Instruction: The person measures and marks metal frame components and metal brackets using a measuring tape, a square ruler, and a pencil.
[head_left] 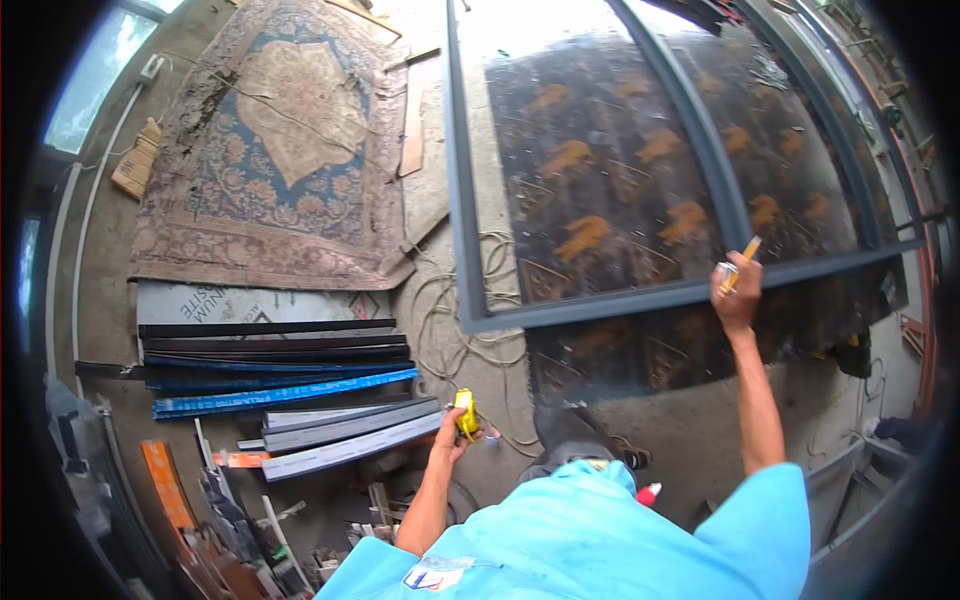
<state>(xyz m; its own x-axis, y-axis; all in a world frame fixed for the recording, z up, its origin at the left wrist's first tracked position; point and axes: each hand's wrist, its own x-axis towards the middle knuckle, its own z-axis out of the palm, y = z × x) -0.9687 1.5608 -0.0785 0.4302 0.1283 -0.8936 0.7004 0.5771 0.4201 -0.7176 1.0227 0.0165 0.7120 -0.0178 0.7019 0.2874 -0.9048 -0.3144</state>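
Yellow tape measure (465, 414) is held in the L hand (446, 441), nr L of the grey frame (590, 312); fingers are closed round its case, prob. for a secure carry. Pencil (752, 250) is pinched narrow in the R hand (737, 303) at the frame's near rail, prob. for fine control; a pale item (727, 270) there can't be ID'd. Frame is laid flat over a dark printed sheet (640, 232), prob. for support. Blue-wrapped strips (285, 393) are laid lengthwise at L, prob. for tidiness, w/ patterned rug (270, 250) spread far L.

Yellow tape measure (466, 414), held; tilted pencil (753, 247), held near grey frame (600, 307)
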